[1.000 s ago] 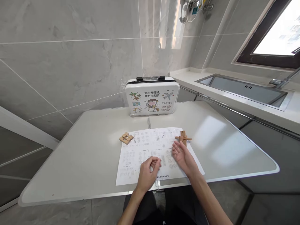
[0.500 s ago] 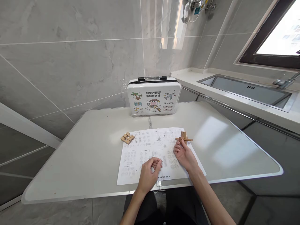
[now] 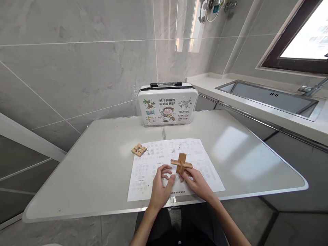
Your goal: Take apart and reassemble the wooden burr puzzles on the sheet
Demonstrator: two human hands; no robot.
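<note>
A wooden interlocking puzzle (image 3: 182, 158) made of crossed flat pieces is held up over the printed sheet. The fingertips of my right hand (image 3: 195, 181) pinch it from below on its right side. Just left of it, my left hand (image 3: 163, 181) curves over the sheet with thumb and fingers apart and nothing between them. Under both hands lies the white instruction sheet (image 3: 143, 171), covered in small diagrams. A second wooden puzzle (image 3: 139, 150), a squarish set of joined blocks, rests at the sheet's upper left corner.
The folding table (image 3: 84, 171) has a centre seam and a metal edge. At its back stands a white suitcase (image 3: 167, 106) with cartoon prints, against the tiled wall. A counter with a sink (image 3: 271, 97) runs along the right.
My right hand has brought the crossed wooden puzzle left and nearer, from the sheet's right edge to beside my left hand. My left hand's fingers have opened from a curled pose.
</note>
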